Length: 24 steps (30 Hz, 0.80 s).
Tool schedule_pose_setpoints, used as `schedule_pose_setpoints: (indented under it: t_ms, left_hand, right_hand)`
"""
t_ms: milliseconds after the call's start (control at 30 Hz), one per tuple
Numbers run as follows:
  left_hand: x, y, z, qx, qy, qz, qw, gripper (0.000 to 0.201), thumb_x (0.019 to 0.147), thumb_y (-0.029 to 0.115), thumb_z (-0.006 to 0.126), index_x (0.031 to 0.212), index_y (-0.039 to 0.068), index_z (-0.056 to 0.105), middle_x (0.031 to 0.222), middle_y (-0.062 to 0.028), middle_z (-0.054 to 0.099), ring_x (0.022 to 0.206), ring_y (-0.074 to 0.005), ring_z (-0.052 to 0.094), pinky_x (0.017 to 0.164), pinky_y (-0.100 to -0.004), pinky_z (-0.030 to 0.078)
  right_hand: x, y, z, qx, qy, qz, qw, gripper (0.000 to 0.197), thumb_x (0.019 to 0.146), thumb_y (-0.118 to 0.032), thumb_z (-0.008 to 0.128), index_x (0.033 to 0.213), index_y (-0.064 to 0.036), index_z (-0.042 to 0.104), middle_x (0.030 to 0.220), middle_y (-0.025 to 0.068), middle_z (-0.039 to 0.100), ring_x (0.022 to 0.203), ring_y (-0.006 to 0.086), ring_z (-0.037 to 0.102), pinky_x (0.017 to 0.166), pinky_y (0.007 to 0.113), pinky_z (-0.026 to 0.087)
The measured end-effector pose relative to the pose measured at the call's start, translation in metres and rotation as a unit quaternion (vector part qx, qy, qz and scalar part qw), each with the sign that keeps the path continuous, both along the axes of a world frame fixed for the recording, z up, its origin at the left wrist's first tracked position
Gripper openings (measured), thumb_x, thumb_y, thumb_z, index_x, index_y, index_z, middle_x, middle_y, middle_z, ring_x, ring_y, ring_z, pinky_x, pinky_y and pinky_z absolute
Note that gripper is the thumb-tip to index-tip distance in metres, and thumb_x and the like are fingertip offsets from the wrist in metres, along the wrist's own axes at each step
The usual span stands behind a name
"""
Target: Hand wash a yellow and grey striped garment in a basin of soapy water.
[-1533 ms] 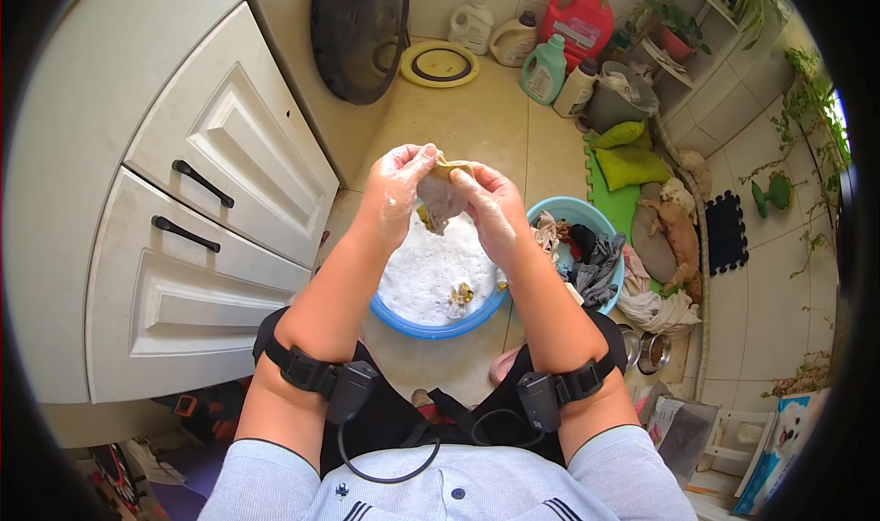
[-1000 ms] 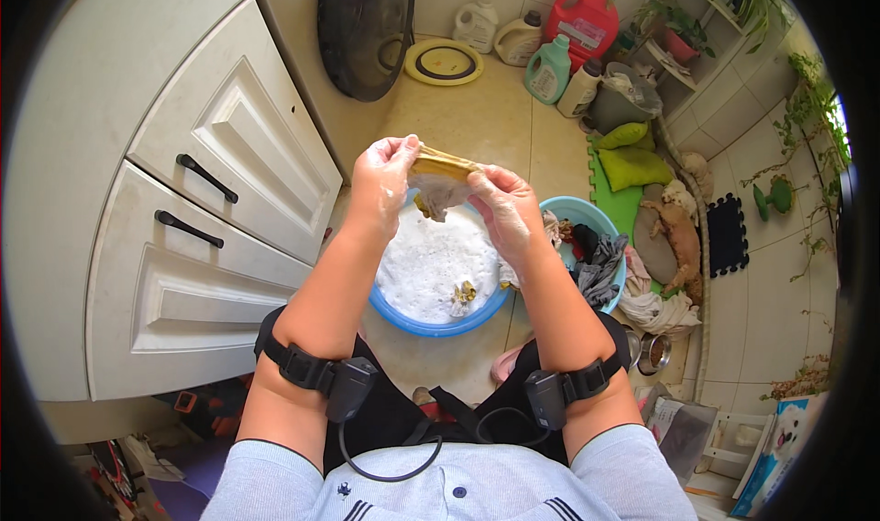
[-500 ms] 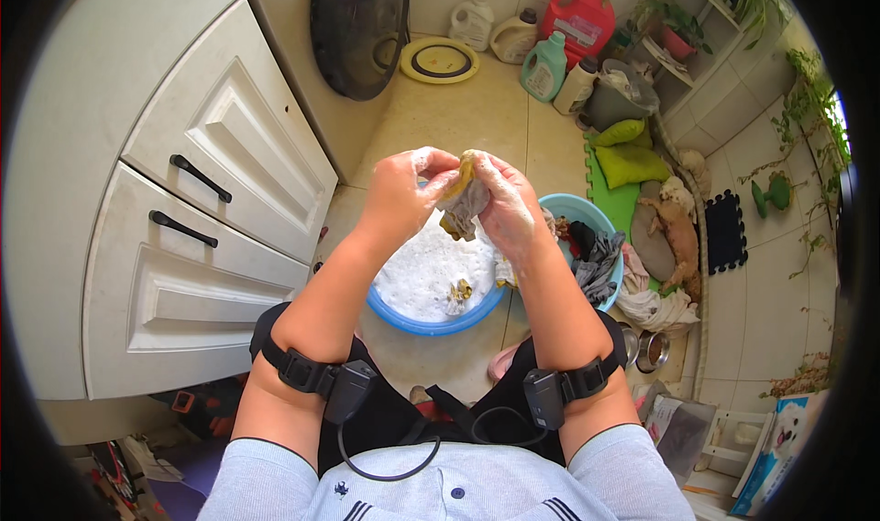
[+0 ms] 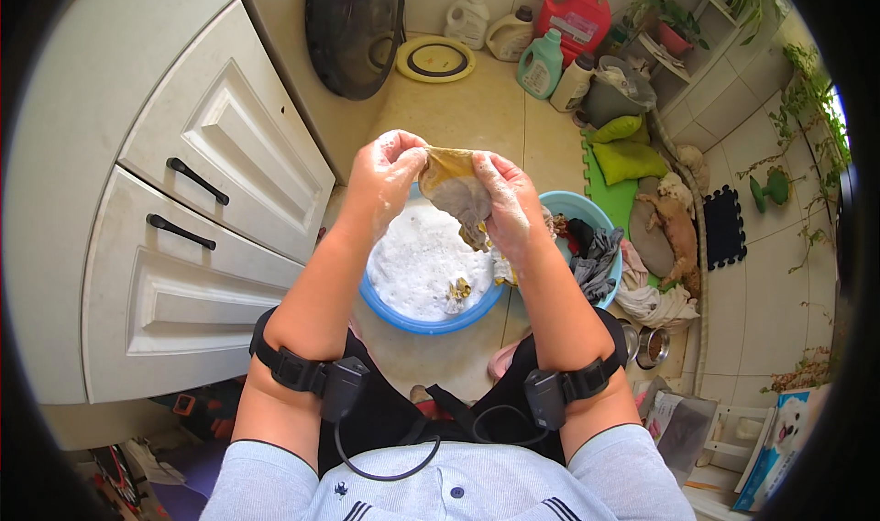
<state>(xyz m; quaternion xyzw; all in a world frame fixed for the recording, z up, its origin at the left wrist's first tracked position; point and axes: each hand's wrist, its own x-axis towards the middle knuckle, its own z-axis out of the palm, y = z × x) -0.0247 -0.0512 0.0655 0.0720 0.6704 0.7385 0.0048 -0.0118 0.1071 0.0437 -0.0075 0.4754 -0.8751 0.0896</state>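
My left hand (image 4: 392, 168) and right hand (image 4: 506, 196) each pinch one end of the upper edge of a yellow-and-grey sock-like cloth (image 4: 456, 189), stretched between them above the suds (image 4: 412, 269) in a blue basin (image 4: 431, 328). Right: light-blue basin (image 4: 579, 207) containing laundry (image 4: 598, 263). Far wall: red jug (image 4: 577, 19).

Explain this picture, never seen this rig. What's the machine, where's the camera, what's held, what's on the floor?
No machine handles anything here: these are a person's bare left hand and right hand. The picture comes from a head-worn fisheye camera looking down, so straight edges bend near the rim. Both hands pinch a limp yellow-and-grey cloth by its upper edge. Below, on the pale tiled floor, sits a round blue plastic basin of white foam; to its right, a light-blue round tub holds crumpled fabric.
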Motion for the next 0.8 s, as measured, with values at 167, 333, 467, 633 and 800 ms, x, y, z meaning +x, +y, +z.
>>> schedule_pose_setpoints:
  t_ms: [167, 333, 467, 633, 800]
  left_hand:
    - [0.005, 0.018, -0.002, 0.147, -0.103, -0.022, 0.984, 0.016, 0.083, 0.014, 0.052, 0.091, 0.000, 0.054, 0.081, -0.0018, 0.055, 0.076, -0.0077, 0.049, 0.071, -0.0209, 0.039]
    - [0.000, 0.016, -0.012, 0.054, -0.108, -0.063, 0.991, 0.031, 0.083, 0.027, 0.057, 0.095, -0.001, 0.055, 0.088, -0.0048, 0.058, 0.083, -0.0113, 0.053, 0.078, -0.0260, 0.040]
    - [-0.008, 0.012, -0.018, -0.015, -0.110, -0.026, 0.993, 0.032, 0.081, 0.025, 0.061, 0.096, -0.003, 0.056, 0.086, -0.0052, 0.058, 0.080, -0.0118, 0.054, 0.078, -0.0267, 0.041]
    - [-0.006, 0.018, -0.017, 0.081, -0.201, -0.112, 0.970, 0.032, 0.076, 0.023, 0.066, 0.094, -0.002, 0.056, 0.086, -0.0056, 0.058, 0.076, -0.0116, 0.053, 0.072, -0.0249, 0.041]
    - [-0.005, 0.007, -0.012, 0.018, -0.164, -0.210, 0.964, 0.025, 0.075, 0.020, 0.067, 0.089, 0.002, 0.057, 0.079, -0.0014, 0.055, 0.070, -0.0091, 0.048, 0.065, -0.0229, 0.039]
  right_hand:
    - [-0.002, -0.003, -0.003, -0.065, -0.026, -0.029, 0.997, 0.023, 0.085, -0.024, 0.054, 0.093, -0.0017, 0.056, 0.085, 0.0059, 0.059, 0.074, 0.0132, 0.057, 0.067, 0.027, 0.049]
    - [-0.005, 0.000, -0.008, -0.135, -0.086, -0.063, 0.985, 0.027, 0.083, -0.029, 0.055, 0.091, -0.0027, 0.053, 0.085, 0.0081, 0.058, 0.077, 0.0182, 0.058, 0.069, 0.032, 0.050]
    - [-0.003, -0.004, -0.001, -0.184, -0.145, -0.065, 0.970, 0.037, 0.082, -0.038, 0.054, 0.094, -0.0027, 0.049, 0.087, 0.0110, 0.058, 0.078, 0.0232, 0.058, 0.069, 0.037, 0.050]
    - [-0.004, -0.004, -0.003, -0.174, -0.144, -0.078, 0.971, 0.045, 0.079, -0.046, 0.054, 0.091, -0.0036, 0.044, 0.084, 0.0116, 0.056, 0.075, 0.0242, 0.058, 0.067, 0.039, 0.051]
    - [-0.008, 0.005, -0.007, -0.113, -0.138, -0.141, 0.974, 0.044, 0.079, -0.047, 0.055, 0.083, -0.0049, 0.042, 0.078, 0.0104, 0.055, 0.070, 0.0232, 0.058, 0.063, 0.038, 0.051]
